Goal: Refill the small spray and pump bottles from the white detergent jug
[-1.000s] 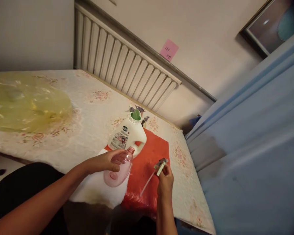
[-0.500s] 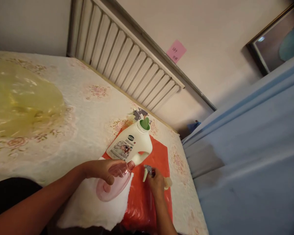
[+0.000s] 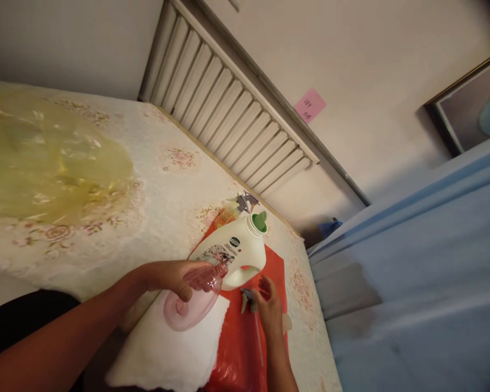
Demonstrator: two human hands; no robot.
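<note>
My left hand [image 3: 175, 280] is wrapped round a clear pink spray bottle [image 3: 198, 305], which is tilted with its uncapped neck up to the right. Fingers apart, my right hand [image 3: 269, 302] is just beside a grey and pale trigger spray head [image 3: 247, 299] that lies on the red sheet [image 3: 239, 337]. Whether the fingers still touch it I cannot tell. Behind both hands stands a large white detergent jug [image 3: 237, 250] with a green spout inside its open mouth. Under the pink bottle lies a white cloth [image 3: 171, 351].
A second bottle's grey trigger head [image 3: 246, 201] shows behind the jug. A yellow plastic bag [image 3: 57, 163] spreads over the flowered tablecloth [image 3: 155, 196] on the left. A radiator [image 3: 237, 103] lines the wall, and a blue curtain [image 3: 416, 261] hangs at the right.
My right hand has opened and let go of the trigger spray head, which now rests on the red sheet. The left hand keeps its hold on the bottle. The camera view has shifted slightly.
</note>
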